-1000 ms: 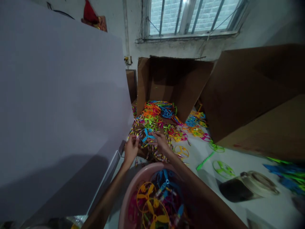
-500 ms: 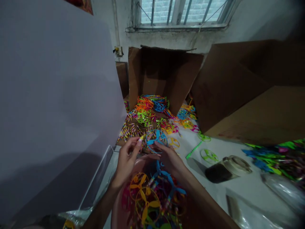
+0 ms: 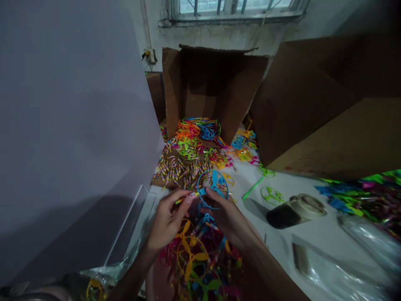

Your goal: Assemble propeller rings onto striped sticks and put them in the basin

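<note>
My right hand (image 3: 228,213) grips a blue ringed propeller (image 3: 215,184) by its lower rim and holds it upright. My left hand (image 3: 167,217) pinches a small yellow-green stick (image 3: 188,196) whose tip meets the propeller's hub. Both hands hover above a pink basin (image 3: 153,280) filled with finished propeller toys; a yellow one (image 3: 189,251) lies on top. Beyond the hands, a heap of small coloured sticks (image 3: 178,169) lies on a cardboard sheet, and stacked coloured propeller rings (image 3: 197,129) lie behind it.
A tall white panel (image 3: 72,125) fills the left side. Open cardboard boxes (image 3: 216,88) stand at the back and a large one (image 3: 328,117) at the right. A tipped jar (image 3: 294,213), loose green propellers (image 3: 271,194) and plastic bags (image 3: 338,267) lie on the white table.
Both hands have drawn back from the stick heap toward the basin. The right hand brought the blue propeller along, the left picked up a stick, and the two now meet at the hub.
</note>
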Available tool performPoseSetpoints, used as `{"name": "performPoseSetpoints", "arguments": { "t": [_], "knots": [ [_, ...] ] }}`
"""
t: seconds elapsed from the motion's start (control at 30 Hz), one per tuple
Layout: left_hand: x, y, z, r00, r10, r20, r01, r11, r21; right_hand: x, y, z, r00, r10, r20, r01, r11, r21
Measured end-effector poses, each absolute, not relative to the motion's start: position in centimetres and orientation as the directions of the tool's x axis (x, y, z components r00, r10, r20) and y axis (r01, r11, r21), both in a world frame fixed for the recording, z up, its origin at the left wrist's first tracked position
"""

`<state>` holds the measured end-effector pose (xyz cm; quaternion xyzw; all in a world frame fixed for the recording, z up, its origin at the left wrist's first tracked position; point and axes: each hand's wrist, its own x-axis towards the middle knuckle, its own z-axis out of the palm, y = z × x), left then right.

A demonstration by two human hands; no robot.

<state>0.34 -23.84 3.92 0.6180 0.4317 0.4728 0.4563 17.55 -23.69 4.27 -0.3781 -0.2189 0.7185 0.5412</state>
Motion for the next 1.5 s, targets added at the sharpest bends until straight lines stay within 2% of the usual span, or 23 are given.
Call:
{"name": "performPoseSetpoints", "arguments": {
  "t": [0.17, 0.27, 0.4, 0.57, 0.77, 0.9, 1.1, 1.3, 1.5],
  "knots": [
    [-0.1, -24.0, 4.0, 0.239, 0.946, 0.221, 0.227, -0.275, 0.934, 16.9, -24.5, 4.6, -0.074, 0.969, -0.237, -0.587, -0.235, -0.775],
    [-0.4, -24.0, 4.1, 0.278, 0.904, 0.324, 0.332, -0.407, 0.851, 16.8, -24.8, 4.5, -0.036, 0.979, -0.2, -0.568, -0.185, -0.802],
    [-0.7, -23.7, 3.7, 0.342, 0.814, 0.469, 0.382, -0.577, 0.722, 16.8, -25.1, 4.0, -0.033, 0.978, -0.204, -0.56, -0.188, -0.807],
    [-0.3, -23.7, 3.3, 0.398, 0.767, 0.504, 0.467, -0.642, 0.608, 16.7, -25.2, 3.4, 0.047, 0.977, -0.208, -0.598, -0.139, -0.79],
    [-0.3, -24.4, 4.4, 0.343, 0.825, 0.45, 0.419, -0.563, 0.712, 17.0, -25.3, 4.3, 0.135, 0.946, -0.296, -0.64, -0.145, -0.755],
    [-0.5, -25.1, 5.0, 0.307, 0.9, 0.311, 0.402, -0.419, 0.815, 17.1, -25.7, 4.3, 0.091, 0.96, -0.264, -0.662, -0.14, -0.737],
    [0.1, -25.3, 5.6, 0.356, 0.913, 0.201, 0.271, -0.306, 0.913, 16.7, -26.5, 3.8, -0.017, 0.982, -0.188, -0.627, -0.156, -0.764],
    [-0.5, -25.3, 5.8, 0.387, 0.911, 0.144, 0.31, -0.276, 0.91, 16.4, -27.0, 3.5, 0.044, 0.995, -0.089, -0.54, -0.051, -0.84],
    [0.0, -25.2, 4.9, 0.407, 0.895, 0.181, 0.383, -0.347, 0.856, 16.5, -27.4, 1.1, 0.205, 0.963, -0.174, -0.465, -0.061, -0.883]
  ]
}}
